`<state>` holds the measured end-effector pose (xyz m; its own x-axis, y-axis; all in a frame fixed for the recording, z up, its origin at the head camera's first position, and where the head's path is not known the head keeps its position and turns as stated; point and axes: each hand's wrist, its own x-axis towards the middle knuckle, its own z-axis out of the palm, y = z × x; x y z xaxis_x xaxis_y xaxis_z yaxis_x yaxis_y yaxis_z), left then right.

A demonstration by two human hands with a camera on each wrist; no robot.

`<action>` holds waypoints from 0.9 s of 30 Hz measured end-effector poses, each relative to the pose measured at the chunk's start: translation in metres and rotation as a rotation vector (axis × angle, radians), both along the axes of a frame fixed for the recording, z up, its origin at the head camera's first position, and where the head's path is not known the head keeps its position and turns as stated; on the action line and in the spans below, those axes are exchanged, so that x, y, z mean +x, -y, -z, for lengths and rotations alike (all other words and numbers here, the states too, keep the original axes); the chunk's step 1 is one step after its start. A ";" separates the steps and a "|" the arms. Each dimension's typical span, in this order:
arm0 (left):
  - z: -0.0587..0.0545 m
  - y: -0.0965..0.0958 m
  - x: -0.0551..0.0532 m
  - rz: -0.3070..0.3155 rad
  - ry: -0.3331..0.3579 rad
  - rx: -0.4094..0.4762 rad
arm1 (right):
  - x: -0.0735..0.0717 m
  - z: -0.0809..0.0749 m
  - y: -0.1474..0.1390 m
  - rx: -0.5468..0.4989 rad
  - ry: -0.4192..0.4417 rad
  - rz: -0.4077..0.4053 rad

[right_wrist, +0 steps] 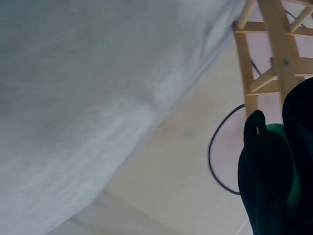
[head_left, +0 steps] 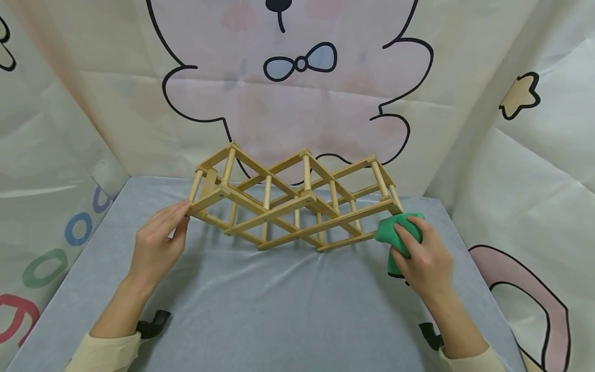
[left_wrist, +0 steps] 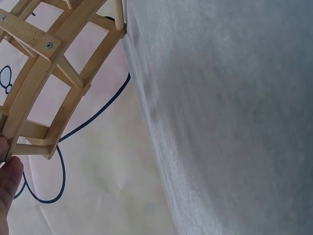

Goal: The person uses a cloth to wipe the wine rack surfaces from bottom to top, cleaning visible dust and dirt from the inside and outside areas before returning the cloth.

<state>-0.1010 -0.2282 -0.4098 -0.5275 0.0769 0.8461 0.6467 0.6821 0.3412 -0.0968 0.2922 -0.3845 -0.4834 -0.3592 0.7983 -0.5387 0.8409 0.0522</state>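
A folding wooden wine rack [head_left: 269, 213] of crossed slats and round dowels stretches between both hands, spread out lengthwise. At its left end, the left hand [head_left: 158, 240] pinches the corner with thumb and fingers; the left wrist view catches the fingertips [left_wrist: 10, 178] at the end of a slat. A green cloth [head_left: 390, 232] is bunched in the right hand [head_left: 427, 263], which grips the rack's right end through it. In the right wrist view the cloth [right_wrist: 283, 129] looks mostly dark and covers that end of the rack [right_wrist: 276, 39].
Beneath lies a table with a grey-blue cloth [head_left: 279, 310]. Printed fabric curtains [head_left: 297, 103] with cartoon drawings close it in at the back and both sides. Black straps [head_left: 153, 324] show at both wrists, beside pale sleeves.
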 end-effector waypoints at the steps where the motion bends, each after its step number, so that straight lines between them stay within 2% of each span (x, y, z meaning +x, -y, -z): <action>1: 0.000 0.000 0.000 0.002 -0.003 -0.007 | 0.001 0.001 -0.002 0.001 0.006 0.004; 8: 0.002 0.000 -0.003 0.015 -0.034 0.008 | 0.004 0.007 -0.012 0.008 0.020 0.026; 13: 0.002 0.001 -0.003 0.019 -0.026 0.002 | 0.002 0.002 -0.014 0.015 0.008 0.026; 22: 0.000 0.002 -0.003 0.020 -0.016 0.004 | -0.008 -0.039 -0.019 0.012 -0.091 0.023; 27: 0.000 0.001 -0.002 0.017 -0.012 0.000 | -0.014 -0.066 -0.018 -0.003 -0.103 0.039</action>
<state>-0.1034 -0.2291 -0.4100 -0.5160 0.0860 0.8522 0.6624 0.6709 0.3334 -0.1112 0.3104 -0.3183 -0.4120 -0.3393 0.8457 -0.4978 0.8612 0.1029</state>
